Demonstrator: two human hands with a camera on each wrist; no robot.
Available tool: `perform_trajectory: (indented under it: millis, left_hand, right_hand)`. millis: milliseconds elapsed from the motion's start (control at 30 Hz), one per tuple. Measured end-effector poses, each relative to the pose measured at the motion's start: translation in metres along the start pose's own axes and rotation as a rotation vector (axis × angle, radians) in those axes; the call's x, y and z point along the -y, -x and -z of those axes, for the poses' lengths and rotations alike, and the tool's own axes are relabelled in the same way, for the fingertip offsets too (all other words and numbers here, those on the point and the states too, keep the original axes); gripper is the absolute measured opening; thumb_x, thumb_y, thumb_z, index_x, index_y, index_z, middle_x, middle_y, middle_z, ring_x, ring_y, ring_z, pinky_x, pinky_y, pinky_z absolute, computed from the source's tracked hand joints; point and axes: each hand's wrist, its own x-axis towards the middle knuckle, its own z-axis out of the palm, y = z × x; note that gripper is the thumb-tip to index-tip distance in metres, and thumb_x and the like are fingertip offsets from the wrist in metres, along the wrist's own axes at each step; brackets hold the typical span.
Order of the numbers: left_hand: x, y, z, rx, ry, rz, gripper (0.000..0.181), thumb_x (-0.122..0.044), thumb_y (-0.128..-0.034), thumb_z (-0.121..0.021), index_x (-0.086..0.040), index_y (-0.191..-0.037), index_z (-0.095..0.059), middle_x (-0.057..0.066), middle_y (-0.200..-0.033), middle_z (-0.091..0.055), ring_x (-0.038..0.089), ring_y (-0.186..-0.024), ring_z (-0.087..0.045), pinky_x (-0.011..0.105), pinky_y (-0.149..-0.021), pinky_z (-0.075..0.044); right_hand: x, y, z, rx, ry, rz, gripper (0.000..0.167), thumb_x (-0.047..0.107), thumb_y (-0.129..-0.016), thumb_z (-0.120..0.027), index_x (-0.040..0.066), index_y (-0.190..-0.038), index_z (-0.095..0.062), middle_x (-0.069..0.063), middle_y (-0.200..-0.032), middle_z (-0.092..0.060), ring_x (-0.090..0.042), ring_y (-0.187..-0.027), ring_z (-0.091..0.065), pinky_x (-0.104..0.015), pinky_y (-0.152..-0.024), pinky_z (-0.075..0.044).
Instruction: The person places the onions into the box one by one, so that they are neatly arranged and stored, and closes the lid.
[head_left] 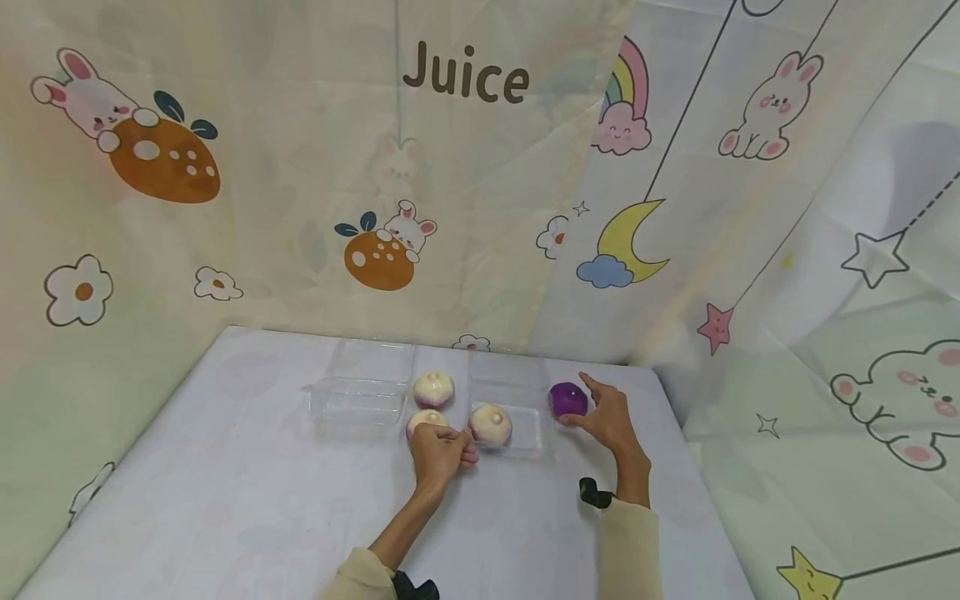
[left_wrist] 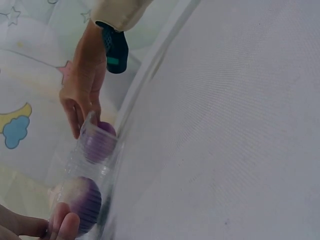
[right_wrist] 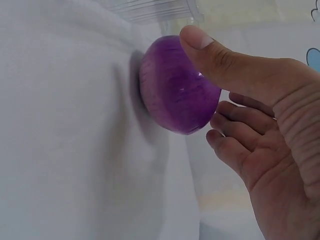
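Observation:
My left hand (head_left: 438,454) pinches the near left edge of an open clear plastic box (head_left: 528,429). Inside that box sits a round cream-and-purple vegetable (head_left: 491,425), like an onion or turnip. Right of the box, a deep purple round vegetable (right_wrist: 175,90) rests on the table. My right hand (head_left: 611,417) is beside it, thumb over its near side, the other fingers loosely spread; in the right wrist view several fingertips (right_wrist: 222,120) show just past its edge. In the left wrist view the box wall (left_wrist: 97,142) stands before both vegetables.
A second open clear box (head_left: 356,404) stands to the left. Between the boxes lie two more cream-and-purple vegetables, one farther back (head_left: 434,389) and one partly hidden behind my left hand (head_left: 426,419). A white cloth (head_left: 247,475) covers the table; printed curtains (head_left: 285,250) hang behind.

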Motion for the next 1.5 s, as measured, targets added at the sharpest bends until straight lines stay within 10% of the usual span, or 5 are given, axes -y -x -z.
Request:
perform_trajectory:
  millis: [1500]
  left_hand:
    - [0.0, -0.001, 0.0, -0.001, -0.013, -0.005, 0.014, 0.005, -0.0948, -0.073, 0.016, -0.086, -0.076, 0.024, -0.069, -0.077, 0.022, -0.053, -0.077, 0.034, -0.053, -0.069]
  right_hand:
    - [-0.014, -0.001, -0.015, 0.031, -0.01, 0.018, 0.085, 0.015, -0.086, -0.095, -0.013, -0.153, -0.051, -0.036, -0.151, -0.059, -0.051, -0.139, -0.062, -0.064, -0.118, -0.055]
